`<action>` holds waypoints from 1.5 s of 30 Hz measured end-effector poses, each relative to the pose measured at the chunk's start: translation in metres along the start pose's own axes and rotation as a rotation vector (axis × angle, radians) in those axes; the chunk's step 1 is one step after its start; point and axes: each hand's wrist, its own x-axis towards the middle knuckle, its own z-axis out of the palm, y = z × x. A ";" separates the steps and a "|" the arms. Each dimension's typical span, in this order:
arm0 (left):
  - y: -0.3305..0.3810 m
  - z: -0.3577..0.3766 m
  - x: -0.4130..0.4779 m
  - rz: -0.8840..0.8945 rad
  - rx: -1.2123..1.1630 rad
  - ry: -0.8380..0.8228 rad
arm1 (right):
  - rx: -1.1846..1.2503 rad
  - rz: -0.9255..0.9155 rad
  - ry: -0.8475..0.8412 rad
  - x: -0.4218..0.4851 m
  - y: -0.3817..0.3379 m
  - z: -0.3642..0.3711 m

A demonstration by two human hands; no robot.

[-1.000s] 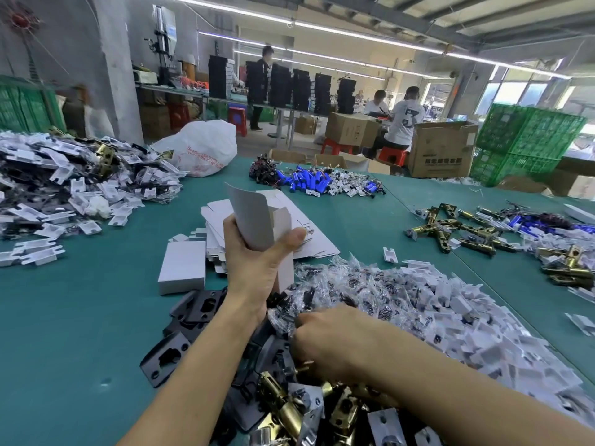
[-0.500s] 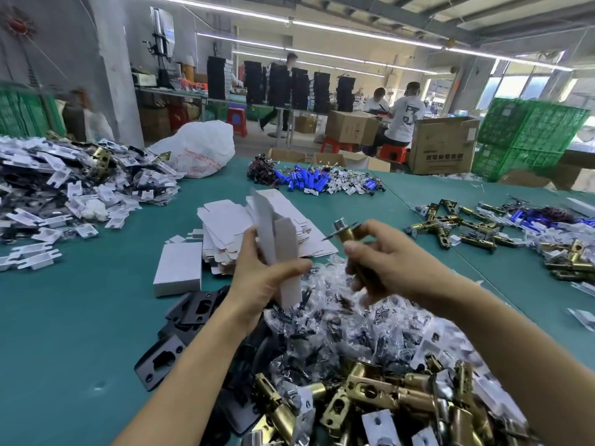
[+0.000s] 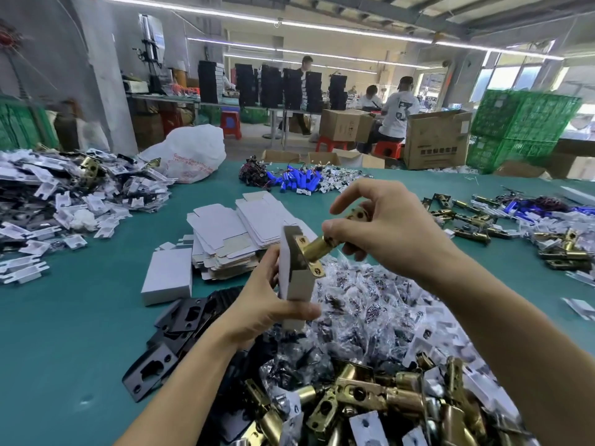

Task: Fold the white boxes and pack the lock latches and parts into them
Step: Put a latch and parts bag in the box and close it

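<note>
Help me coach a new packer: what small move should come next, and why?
Probably push the brass lock latch into the small white cardboard box. The left hand grips the box, the right hand pinches the latch, whose faceplate sits at the box's opening while its barrel is outside.

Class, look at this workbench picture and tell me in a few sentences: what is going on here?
A person is packing at a green table. The left hand grips a white box upright. The right hand pinches a brass latch, its faceplate at the box's top, not yet inside. More latches and bagged parts lie heaped nearby.
</note>
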 end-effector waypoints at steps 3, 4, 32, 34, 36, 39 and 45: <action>0.001 0.003 0.000 0.021 0.052 -0.012 | -0.028 -0.010 0.040 0.005 -0.003 0.006; 0.001 0.005 -0.001 0.021 0.065 -0.007 | -0.027 -0.010 0.057 0.007 -0.005 0.008; -0.003 0.002 0.004 0.046 -0.118 0.221 | -0.351 0.438 0.067 0.008 0.107 -0.011; -0.002 0.003 0.003 0.068 -0.144 0.210 | -0.471 0.519 0.035 0.004 0.128 -0.018; 0.001 0.004 0.003 0.082 -0.158 0.199 | -0.583 0.562 0.032 -0.002 0.145 -0.026; 0.004 0.006 0.003 0.115 -0.146 0.192 | -0.719 0.600 -0.004 -0.008 0.163 -0.032; 0.010 0.010 0.001 0.170 -0.111 0.204 | -0.698 0.643 -0.011 -0.014 0.181 -0.022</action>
